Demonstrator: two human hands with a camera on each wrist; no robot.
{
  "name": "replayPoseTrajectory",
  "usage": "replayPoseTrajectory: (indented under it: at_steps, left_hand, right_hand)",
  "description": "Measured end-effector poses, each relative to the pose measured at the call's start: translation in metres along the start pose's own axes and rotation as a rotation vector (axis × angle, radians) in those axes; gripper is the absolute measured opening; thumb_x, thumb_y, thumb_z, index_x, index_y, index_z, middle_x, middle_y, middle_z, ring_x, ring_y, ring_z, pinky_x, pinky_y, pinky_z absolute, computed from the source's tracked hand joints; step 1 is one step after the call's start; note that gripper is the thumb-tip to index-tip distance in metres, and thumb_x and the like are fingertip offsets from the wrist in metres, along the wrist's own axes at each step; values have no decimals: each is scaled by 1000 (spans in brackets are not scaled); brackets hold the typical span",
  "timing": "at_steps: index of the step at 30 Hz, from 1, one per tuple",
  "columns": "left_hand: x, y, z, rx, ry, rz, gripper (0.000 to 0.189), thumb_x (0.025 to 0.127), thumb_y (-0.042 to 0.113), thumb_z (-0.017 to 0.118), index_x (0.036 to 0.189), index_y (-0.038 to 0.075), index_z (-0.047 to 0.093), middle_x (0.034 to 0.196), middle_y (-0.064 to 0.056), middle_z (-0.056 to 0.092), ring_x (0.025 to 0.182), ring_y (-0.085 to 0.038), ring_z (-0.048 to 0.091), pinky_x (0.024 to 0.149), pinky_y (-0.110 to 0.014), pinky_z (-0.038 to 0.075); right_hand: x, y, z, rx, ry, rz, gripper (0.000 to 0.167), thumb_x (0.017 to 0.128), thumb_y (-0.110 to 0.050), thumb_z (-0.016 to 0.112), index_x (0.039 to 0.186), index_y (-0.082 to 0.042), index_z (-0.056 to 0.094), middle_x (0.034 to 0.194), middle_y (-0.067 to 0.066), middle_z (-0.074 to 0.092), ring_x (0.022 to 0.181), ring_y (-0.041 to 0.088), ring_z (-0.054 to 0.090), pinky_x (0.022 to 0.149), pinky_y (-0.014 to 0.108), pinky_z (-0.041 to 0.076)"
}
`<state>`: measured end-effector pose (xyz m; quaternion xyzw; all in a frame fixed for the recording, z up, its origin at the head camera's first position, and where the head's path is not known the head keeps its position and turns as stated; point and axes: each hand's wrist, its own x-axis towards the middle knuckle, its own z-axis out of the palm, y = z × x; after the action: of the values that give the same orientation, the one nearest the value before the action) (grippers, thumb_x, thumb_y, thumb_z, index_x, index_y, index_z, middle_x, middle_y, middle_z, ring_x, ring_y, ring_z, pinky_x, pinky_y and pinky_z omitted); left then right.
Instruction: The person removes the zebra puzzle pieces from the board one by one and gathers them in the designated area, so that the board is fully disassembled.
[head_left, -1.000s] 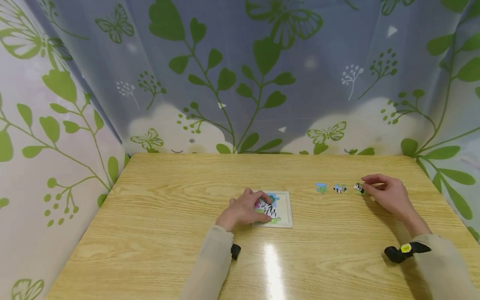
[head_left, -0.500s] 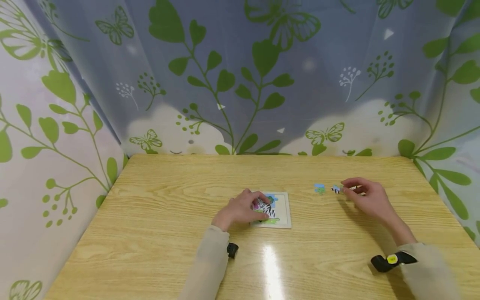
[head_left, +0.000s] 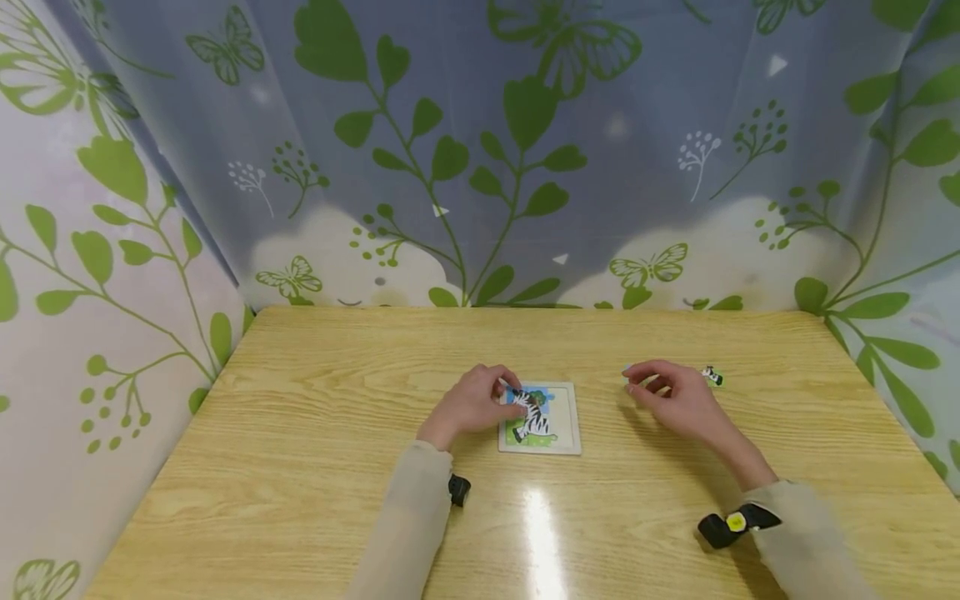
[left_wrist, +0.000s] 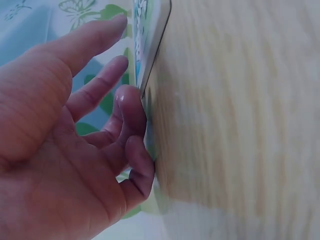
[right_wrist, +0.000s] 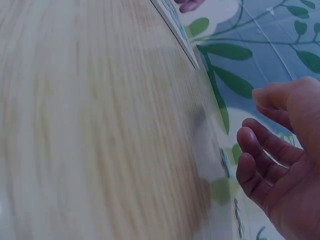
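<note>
A small square jigsaw board (head_left: 567,421) with a pale rim lies on the table, its left part filled with a zebra picture (head_left: 534,423). My left hand (head_left: 474,407) is at its left edge, thumb and index finger apart above the picture. In the left wrist view the lower fingers are bent beside the board's edge (left_wrist: 155,40). My right hand (head_left: 678,398) hovers over the loose pieces, fingers loosely bent, nothing seen between them. A black-and-white puzzle piece (head_left: 712,377) lies behind that hand. A sliver of blue piece (head_left: 627,368) shows at its fingertips; the hand hides the rest.
The wooden table (head_left: 337,400) reaches back to a patterned curtain (head_left: 480,167). In the right wrist view, loose pieces (right_wrist: 226,163) lie flat on the table near my right fingers. Black straps with cameras (head_left: 723,529) sit at both wrists.
My right hand has moved left along the row of pieces, uncovering the black-and-white piece at the right. My left hand has drawn back slightly to the left, showing more of the zebra.
</note>
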<state>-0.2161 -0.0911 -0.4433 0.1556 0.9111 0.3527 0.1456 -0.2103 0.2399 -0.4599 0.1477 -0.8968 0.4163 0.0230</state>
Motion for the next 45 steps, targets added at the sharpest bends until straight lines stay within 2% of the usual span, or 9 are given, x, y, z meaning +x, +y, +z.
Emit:
replayPoseTrajectory:
  at_steps: [5, 9, 17, 23, 32, 37, 45]
  left_hand:
    - [1, 0, 5, 44, -11, -51, 38, 90, 37, 78, 121, 19, 64, 100, -4, 50, 91, -19, 44, 75, -35, 34]
    - [3, -1, 7, 46, -7, -63, 40, 88, 38, 79, 121, 20, 63, 100, -4, 50, 91, -19, 44, 74, -35, 34]
    - [2, 2, 8, 41, -8, -97, 40, 88, 37, 79, 121, 20, 63, 103, -5, 52, 92, -19, 46, 75, -34, 36]
    - [1, 3, 9, 39, -12, -95, 40, 89, 37, 78, 122, 20, 62, 105, -5, 52, 91, -20, 47, 75, -34, 37]
    - [2, 2, 7, 71, -17, -93, 42, 90, 40, 77, 123, 21, 61, 107, -4, 52, 94, -19, 47, 77, -34, 38]
    - [3, 1, 7, 61, -15, -89, 42, 89, 40, 78, 122, 21, 61, 106, -4, 51, 94, -19, 47, 76, -33, 37]
    - [2, 3, 8, 47, -15, -100, 41, 89, 39, 78, 121, 22, 61, 107, -4, 51, 94, -20, 47, 77, -35, 36]
  right_hand:
    - [8, -9, 17, 16, -22, -52, 20, 96, -15, 71, 113, -5, 73, 103, 14, 75, 78, 8, 66, 58, 26, 52]
    - [13, -16, 29, 43, -57, -78, 19, 96, -13, 71, 113, -5, 73, 103, 12, 75, 79, 10, 66, 61, 26, 53]
    - [21, -31, 51, 69, -109, -80, 19, 94, -14, 73, 112, -8, 74, 100, 7, 75, 80, 13, 65, 65, 25, 52]
    - [25, -36, 63, 25, -131, -85, 17, 95, -14, 72, 110, -9, 74, 95, 3, 73, 80, 12, 63, 71, 25, 51]
    - [33, -36, 71, -33, -116, -114, 15, 92, -11, 74, 106, -7, 75, 92, 5, 70, 75, 11, 57, 67, 25, 47]
    - [35, -39, 75, -91, -127, -96, 14, 91, -13, 74, 105, -8, 76, 94, 7, 65, 72, 13, 52, 65, 26, 43]
    - [36, -45, 76, -176, -144, -62, 13, 92, -17, 74, 102, -9, 77, 95, 8, 63, 73, 14, 51, 66, 28, 41]
